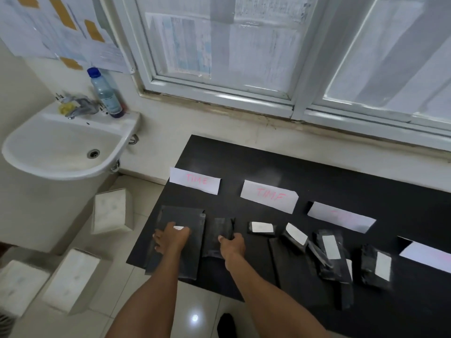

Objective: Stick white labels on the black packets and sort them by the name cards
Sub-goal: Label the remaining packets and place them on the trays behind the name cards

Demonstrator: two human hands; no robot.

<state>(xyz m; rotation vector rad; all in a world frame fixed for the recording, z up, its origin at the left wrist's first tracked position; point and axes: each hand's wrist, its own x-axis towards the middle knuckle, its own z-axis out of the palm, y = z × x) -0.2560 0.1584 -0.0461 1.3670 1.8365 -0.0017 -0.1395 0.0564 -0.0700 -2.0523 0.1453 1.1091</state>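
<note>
My left hand (172,240) lies spread and flat on the large black packet (183,215), fingertips pressing on the white label (179,228) at twelve o'clock from my palm. My right hand (233,247) pinches the unlabelled smaller packet (220,228) at its right edge, thumb on top. I cannot tell how the other fingers lie.

The large packet hangs over the near edge of the black table (317,172) at six o'clock. If I lean too hard on that side or slide my palm toward me, it could tip and drop to the floor. Uneven pressure could also crease the label or set it crooked.

The name card (195,181) at twelve o'clock of the large packet and the second card (269,196) at two o'clock carry pink writing that looks nearly alike, so I could easily sort into the wrong column.

If I drag the smaller packet toward three o'clock, it may knock the labelled packet (261,227) just beside it. Beyond that, the overlapping heap of packets (330,247) looks easy to shift out from under its card.
</note>
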